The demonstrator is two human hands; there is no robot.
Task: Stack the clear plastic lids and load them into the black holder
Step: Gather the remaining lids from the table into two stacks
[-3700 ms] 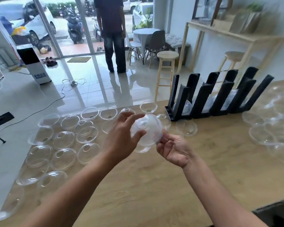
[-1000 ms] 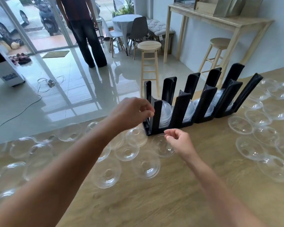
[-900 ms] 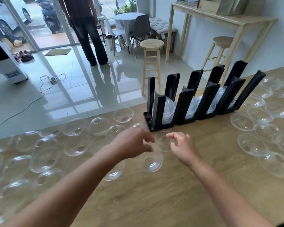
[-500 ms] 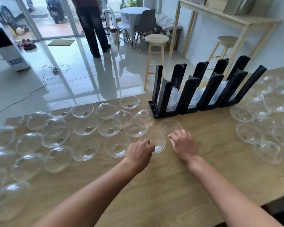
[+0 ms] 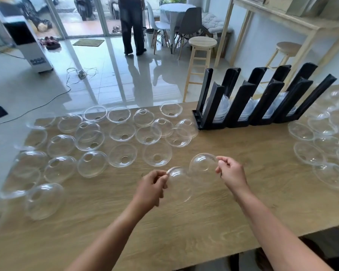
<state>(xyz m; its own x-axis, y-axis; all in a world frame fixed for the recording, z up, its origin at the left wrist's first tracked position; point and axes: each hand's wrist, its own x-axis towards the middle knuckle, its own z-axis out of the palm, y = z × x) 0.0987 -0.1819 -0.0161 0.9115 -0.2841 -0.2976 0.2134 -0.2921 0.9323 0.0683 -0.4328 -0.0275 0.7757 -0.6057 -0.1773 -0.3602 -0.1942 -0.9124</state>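
My left hand point(image 5: 152, 189) pinches the rim of one clear dome lid point(image 5: 181, 185) just above the wooden table point(image 5: 213, 222). My right hand point(image 5: 231, 175) pinches the rim of a second clear dome lid point(image 5: 203, 165) beside it; the two lids touch or slightly overlap. The black holder point(image 5: 241, 103) stands at the table's far edge, its slots each holding a stack of clear lids. Several loose lids point(image 5: 123, 133) lie spread over the left half of the table, and several more loose lids point(image 5: 309, 152) at the right.
A wooden stool point(image 5: 201, 55) stands on the tiled floor just beyond the holder. A person point(image 5: 132, 24) stands farther back by the glass doors. A cable point(image 5: 80, 74) lies on the floor at the left.
Both hands pulled back from the holder to the table, each closed on a lid from the near row and lifted it. The camera tilted down and back.
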